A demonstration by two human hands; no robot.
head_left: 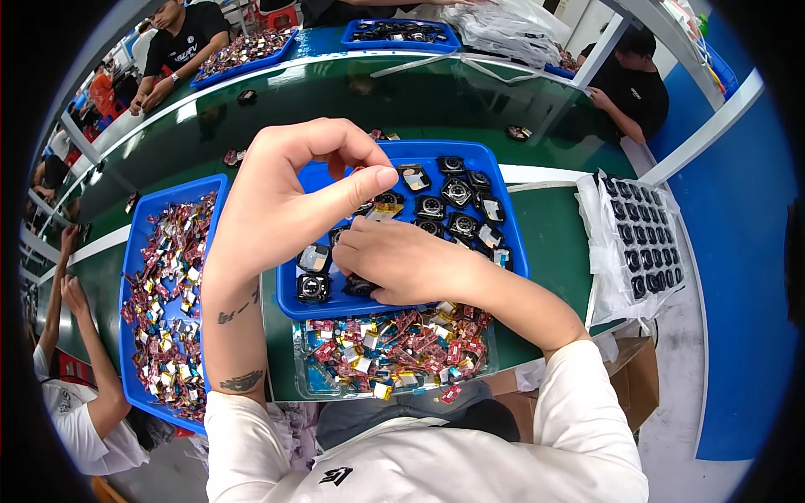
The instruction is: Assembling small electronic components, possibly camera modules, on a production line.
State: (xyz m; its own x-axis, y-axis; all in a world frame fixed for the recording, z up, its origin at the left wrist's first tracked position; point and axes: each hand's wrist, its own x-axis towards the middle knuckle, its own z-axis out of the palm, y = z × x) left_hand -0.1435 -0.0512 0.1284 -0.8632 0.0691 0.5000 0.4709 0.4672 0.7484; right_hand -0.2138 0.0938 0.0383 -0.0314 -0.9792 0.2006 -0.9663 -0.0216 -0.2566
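Observation:
My left hand (pixel 289 197) is raised over the left side of a blue tray (pixel 289 298). Its thumb and curled fingers come close together in a pinch, and whatever lies between them is hidden. Lower down, my right hand (pixel 411 258) reaches into the same tray with bent fingers, over a black watch case (pixel 359 287) partly covered by them. I cannot make out what its fingertips grip. Several more black, squarish watch cases (pixel 457 192) lie in the tray, some showing round backs. One case with pale, shiny parts (pixel 414 177) lies beyond my left thumb.
A clear tray (pixel 303 381) of small red, white and yellow electronic parts sits nearest me. Left stands a long blue tray (pixel 220 189) of similar parts. Right is a white-wrapped tray (pixel 597 277) with rows of black cases. Beyond runs a green conveyor (pixel 319 96); co-workers sit around.

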